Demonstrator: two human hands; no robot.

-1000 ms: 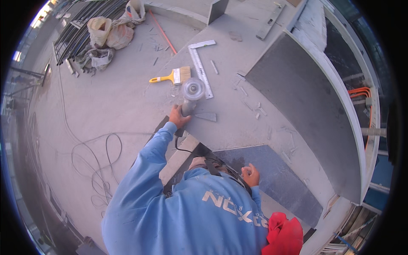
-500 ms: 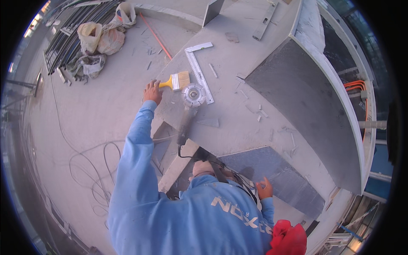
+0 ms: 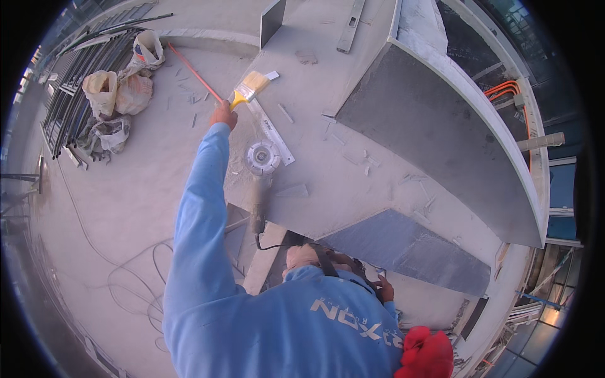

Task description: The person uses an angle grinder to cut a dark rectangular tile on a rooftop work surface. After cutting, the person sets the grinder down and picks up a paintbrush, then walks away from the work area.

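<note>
My left hand (image 3: 223, 116) is closed around the yellow handle of a paintbrush (image 3: 250, 86), held out at arm's length with its pale bristles pointing up and right. The brush covers part of a metal L-shaped square (image 3: 275, 137). Below the square lies an angle grinder (image 3: 258, 205), its round segmented disc facing up and its cord running toward my body. Close to my right side is my right hand (image 3: 384, 289), beside a blue-grey slab (image 3: 413, 249); its fingers are partly hidden, so I cannot make out what it holds.
A large dark panel (image 3: 441, 138) leans at the right. Bags (image 3: 101, 91) and a stack of dark rods (image 3: 69, 94) lie at far left, near an orange rod (image 3: 192, 69). A spirit level (image 3: 350, 28) rests at the back. Looped cable (image 3: 135, 271) and offcuts (image 3: 285, 113) lie about.
My left hand has taken hold of the paintbrush and lifted it forward over the square. My right hand has drawn down and in toward my body. The view has shifted.
</note>
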